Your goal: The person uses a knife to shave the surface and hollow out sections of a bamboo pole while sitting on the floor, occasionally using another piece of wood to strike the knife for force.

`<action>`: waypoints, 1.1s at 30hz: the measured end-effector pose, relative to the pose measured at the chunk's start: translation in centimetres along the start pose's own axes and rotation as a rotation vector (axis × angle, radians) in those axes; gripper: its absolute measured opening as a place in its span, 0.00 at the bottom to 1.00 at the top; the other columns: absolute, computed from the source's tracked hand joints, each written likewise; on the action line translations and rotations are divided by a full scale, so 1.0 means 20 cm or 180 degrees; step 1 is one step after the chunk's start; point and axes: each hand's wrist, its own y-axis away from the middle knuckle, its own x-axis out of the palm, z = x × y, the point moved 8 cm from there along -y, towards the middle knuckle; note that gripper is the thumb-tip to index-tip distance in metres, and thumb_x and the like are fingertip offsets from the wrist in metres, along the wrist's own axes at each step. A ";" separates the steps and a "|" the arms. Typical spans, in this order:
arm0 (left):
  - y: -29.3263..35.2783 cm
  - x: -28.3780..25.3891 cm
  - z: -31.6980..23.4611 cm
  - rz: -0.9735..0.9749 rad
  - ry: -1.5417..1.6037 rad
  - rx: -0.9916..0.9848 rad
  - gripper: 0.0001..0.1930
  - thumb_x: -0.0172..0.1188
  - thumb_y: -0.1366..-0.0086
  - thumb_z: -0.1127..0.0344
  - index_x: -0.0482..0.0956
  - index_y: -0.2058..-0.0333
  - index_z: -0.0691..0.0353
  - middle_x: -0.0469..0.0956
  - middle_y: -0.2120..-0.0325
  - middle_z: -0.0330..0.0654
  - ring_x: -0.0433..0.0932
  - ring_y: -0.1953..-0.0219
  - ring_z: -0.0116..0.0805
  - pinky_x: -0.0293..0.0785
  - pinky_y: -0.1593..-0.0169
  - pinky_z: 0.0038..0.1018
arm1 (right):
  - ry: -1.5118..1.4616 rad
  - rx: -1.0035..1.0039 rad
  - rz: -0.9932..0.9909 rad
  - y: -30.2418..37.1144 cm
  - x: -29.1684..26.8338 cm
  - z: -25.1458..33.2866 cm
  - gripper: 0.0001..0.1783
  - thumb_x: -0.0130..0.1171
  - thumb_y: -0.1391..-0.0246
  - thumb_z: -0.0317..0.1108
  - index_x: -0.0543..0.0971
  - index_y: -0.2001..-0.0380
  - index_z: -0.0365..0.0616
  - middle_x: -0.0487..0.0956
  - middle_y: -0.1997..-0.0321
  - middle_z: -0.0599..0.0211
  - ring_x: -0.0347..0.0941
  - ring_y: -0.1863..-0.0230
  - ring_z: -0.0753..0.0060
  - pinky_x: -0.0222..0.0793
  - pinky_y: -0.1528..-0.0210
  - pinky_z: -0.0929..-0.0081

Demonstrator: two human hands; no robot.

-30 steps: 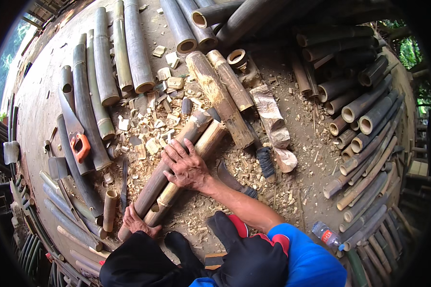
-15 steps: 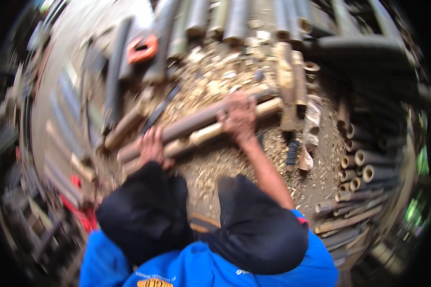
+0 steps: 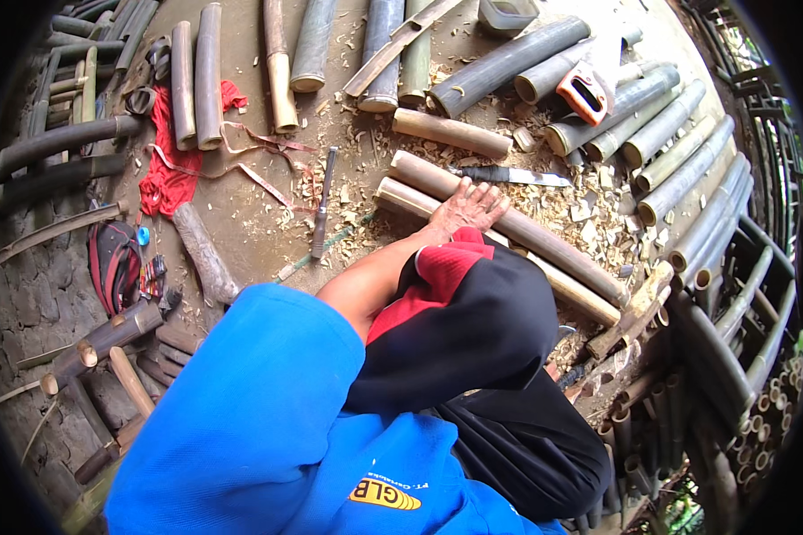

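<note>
In the head view, my only one, I am seeing the left hand (image 3: 469, 210) lying flat with its fingers spread over the farther bamboo length (image 3: 553, 245), probably to steady it. The nearer bamboo length (image 3: 573, 292) is running right alongside, partly hidden by the bent knee (image 3: 509, 299); both are lying slantwise on the ground in front of the person, perhaps paired so that neither rolls. I cannot tell the right hand's state: only a skin-coloured patch is showing past the knee.

A knife (image 3: 509, 176) is resting just beyond the pair, seemingly within reach. Wood chips (image 3: 589, 212) are littering the bare earth floor (image 3: 263, 218). Farther out, an orange-handled saw (image 3: 584, 96) is leaning over bamboo, a red cloth (image 3: 171, 178) is lying leftward, and cut bamboo stacks (image 3: 763, 423) are crowding the right edge of the work area.
</note>
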 end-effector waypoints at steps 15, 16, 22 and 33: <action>-0.04 -0.09 -0.03 0.0278 0.0120 -0.0087 0.59 0.75 0.57 0.47 0.54 0.27 0.54 0.57 0.28 0.43 0.55 0.25 0.46 0.46 0.25 0.54 | -0.4193 0.0219 0.0781 -0.06 -0.11 0.88 0.14 0.50 0.37 0.28 0.73 0.49 0.41 0.74 0.71 0.67 0.71 0.69 0.70 0.69 0.67 0.70; -0.03 -0.09 0.00 0.0321 0.0152 -0.0124 0.70 0.85 0.67 0.44 0.52 0.27 0.55 0.56 0.27 0.44 0.53 0.24 0.46 0.44 0.23 0.52 | -0.3673 -0.0054 0.0940 -0.07 -0.10 0.97 0.13 0.50 0.35 0.29 0.72 0.49 0.41 0.75 0.74 0.65 0.73 0.71 0.66 0.69 0.69 0.67; 0.00 -0.19 0.00 0.0539 0.0164 -0.0139 0.71 0.86 0.72 0.46 0.54 0.28 0.53 0.58 0.30 0.44 0.55 0.26 0.45 0.46 0.25 0.52 | -0.2188 -0.1162 0.1205 -0.03 0.09 1.25 0.10 0.48 0.28 0.34 0.70 0.49 0.43 0.79 0.72 0.37 0.78 0.68 0.27 0.70 0.68 0.39; -0.01 -0.17 -0.02 0.0801 0.0010 -0.0246 0.70 0.86 0.68 0.47 0.51 0.26 0.50 0.56 0.28 0.42 0.54 0.26 0.43 0.46 0.25 0.50 | -0.2283 -0.1176 0.1135 -0.08 0.20 1.25 0.11 0.48 0.26 0.37 0.70 0.49 0.41 0.80 0.67 0.39 0.78 0.66 0.29 0.72 0.66 0.41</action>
